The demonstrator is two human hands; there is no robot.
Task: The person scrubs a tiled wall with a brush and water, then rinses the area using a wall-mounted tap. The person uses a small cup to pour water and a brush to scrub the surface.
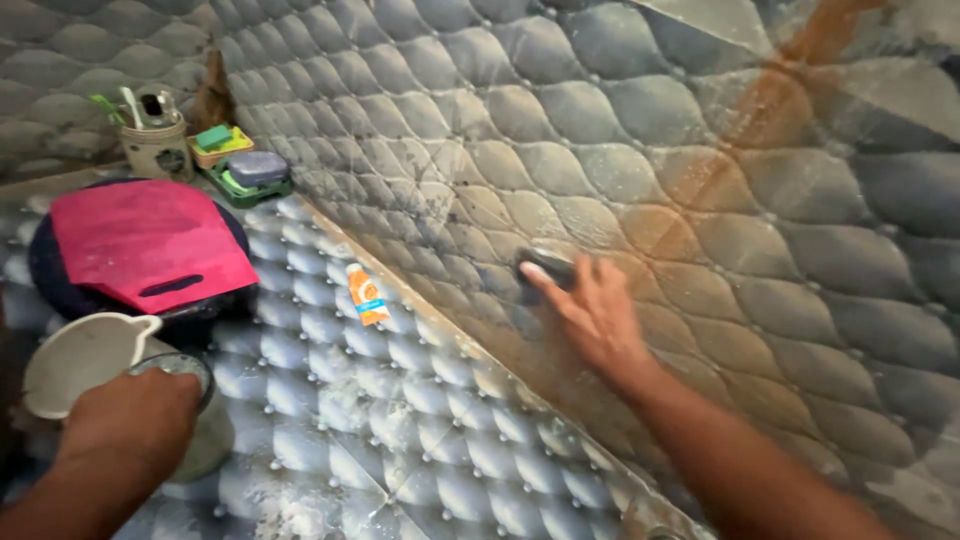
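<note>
The right hand point(592, 305) presses a dark scrubbing pad point(545, 266) flat against the quilt-patterned wall point(640, 130), fingers spread over it. A rust-coloured streak point(770, 90) runs diagonally across the wall above the hand. The left hand point(135, 415) rests on the rim of a glass jar point(195, 420) standing on the matching patterned table point(400, 440). Just beside the jar sits a white jug point(80, 355). A pink cutting board point(145, 240) lies across a dark round vessel point(45, 270). In the corner stand a utensil holder point(155, 145) and a green soap tray point(250, 175). A small orange sachet point(367, 293) lies near the wall's base.
</note>
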